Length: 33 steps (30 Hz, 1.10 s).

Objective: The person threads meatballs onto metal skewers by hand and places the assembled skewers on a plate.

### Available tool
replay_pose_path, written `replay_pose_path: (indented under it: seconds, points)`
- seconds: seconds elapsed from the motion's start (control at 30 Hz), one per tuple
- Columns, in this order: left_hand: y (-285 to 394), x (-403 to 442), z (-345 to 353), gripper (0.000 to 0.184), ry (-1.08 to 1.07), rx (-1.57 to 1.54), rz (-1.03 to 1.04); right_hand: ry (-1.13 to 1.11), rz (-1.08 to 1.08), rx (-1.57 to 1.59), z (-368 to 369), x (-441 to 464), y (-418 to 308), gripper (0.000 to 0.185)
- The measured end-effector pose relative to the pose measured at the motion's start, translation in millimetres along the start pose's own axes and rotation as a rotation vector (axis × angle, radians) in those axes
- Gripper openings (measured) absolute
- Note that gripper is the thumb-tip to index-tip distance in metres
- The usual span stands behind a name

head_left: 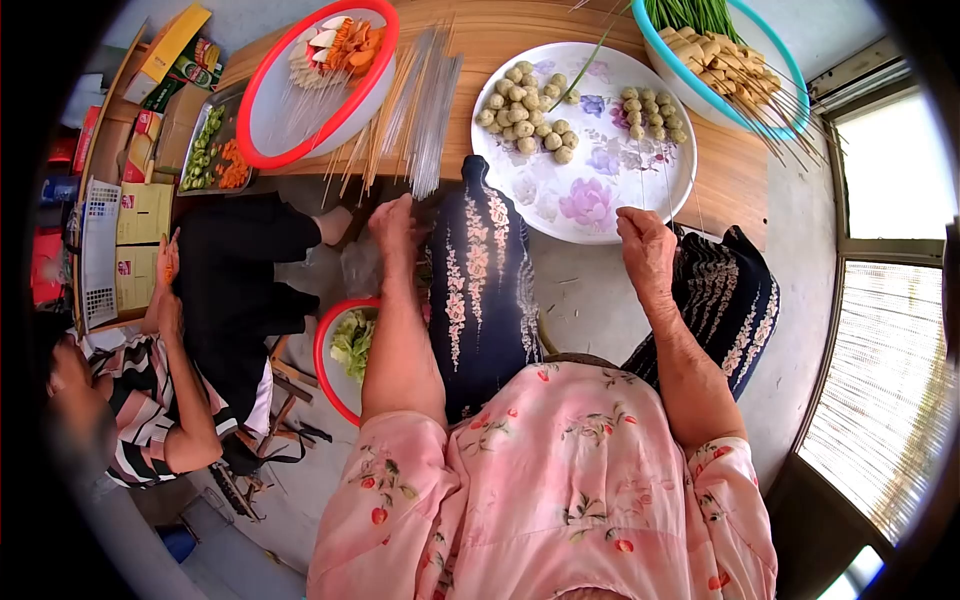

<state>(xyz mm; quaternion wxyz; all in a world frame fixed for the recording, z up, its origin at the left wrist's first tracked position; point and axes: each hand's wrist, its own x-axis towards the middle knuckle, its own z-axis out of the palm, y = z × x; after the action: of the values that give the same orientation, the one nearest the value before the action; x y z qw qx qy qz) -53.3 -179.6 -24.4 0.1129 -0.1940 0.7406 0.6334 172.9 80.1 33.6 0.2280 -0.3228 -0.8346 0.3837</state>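
Note:
My left hand [393, 225] is closed beside the lower ends of the thin skewers [430, 110] at the table's front edge; what it holds, if anything, is hidden. At the near rim of the flowered white plate [535, 215], my right hand [648, 245] has its fingers pressed together on the end of a thin skewer [642, 175]. That skewer runs up to rows of threaded greenish balls [655, 115] on the plate's right. A pile of loose balls [520, 105] sits on its left, with a green stalk [590, 65] across it.
A red-rimmed basket [250, 125] holds skewered pieces; a tray [185, 175] of chopped vegetables stands beside it. At the back right, a blue-rimmed basin [800, 105] holds skewered food and green stalks. Low down is a red-rimmed bowl [322, 375] of leaves. Another person [165, 400] sits at the left.

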Motion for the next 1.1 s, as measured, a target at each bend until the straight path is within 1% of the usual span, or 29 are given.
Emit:
replay_pose_path:
  seconds: [0.07, 0.17, 0.27, 0.37, 0.47, 0.53, 0.6, 0.67, 0.77, 0.87, 0.97, 1.07, 1.1]
  points:
    - [1.4, -0.3, 3.1, 0.02, -0.066, 0.021, -0.015, -0.015, 0.033, 0.037, 1.5, -0.3, 3.5, 0.013]
    - [5.5, 3.6, 10.9, 0.02, -0.025, 0.023, -0.078, -0.031, 0.066, 0.068, 2.9, -1.1, 6.4, 0.013]
    - [-9.8, 20.1, 8.8, 0.019, -0.079, -0.045, -0.051, -0.031, 0.082, 0.102, 7.7, -2.8, 12.9, 0.013]
    - [-8.5, 22.0, 9.6, 0.018, -0.078, -0.037, -0.037, -0.038, 0.092, 0.119, 10.9, -2.8, 15.5, 0.014]
    - [-0.2, 8.8, 9.0, 0.017, -0.055, 0.06, 0.089, -0.047, 0.095, 0.136, 12.5, -2.6, 15.4, 0.014]
    - [4.2, 3.6, 11.2, 0.017, 0.034, 0.234, 0.253, -0.053, 0.107, 0.153, 13.0, -2.4, 13.4, 0.014]
    - [11.9, -6.1, 12.4, 0.018, 0.095, 0.316, 0.326, -0.061, 0.131, 0.172, 12.5, -3.0, 8.4, 0.014]
    - [28.4, -24.1, 13.6, 0.02, 0.126, 0.306, 0.307, -0.061, 0.125, 0.179, 13.3, -3.2, 6.5, 0.014]
    - [12.3, -7.8, 7.6, 0.022, 0.233, 0.371, 0.476, -0.067, 0.114, 0.172, 13.0, -3.9, 6.0, 0.014]
    - [4.1, 6.3, 1.7, 0.023, 0.18, 0.295, 0.374, -0.074, 0.092, 0.154, 13.5, -4.5, 6.9, 0.014]
    - [-7.7, 31.4, -5.2, 0.024, 0.126, 0.311, 0.173, -0.081, 0.076, 0.133, 12.9, -4.7, 6.2, 0.014]
    - [-14.3, 30.6, -4.6, 0.026, 0.198, 0.526, 0.453, -0.083, 0.064, 0.121, 12.7, -5.9, 6.2, 0.013]
    - [-9.7, 23.3, -2.5, 0.026, 0.172, 0.576, 0.441, -0.082, 0.06, 0.116, 12.6, -6.2, 7.3, 0.013]
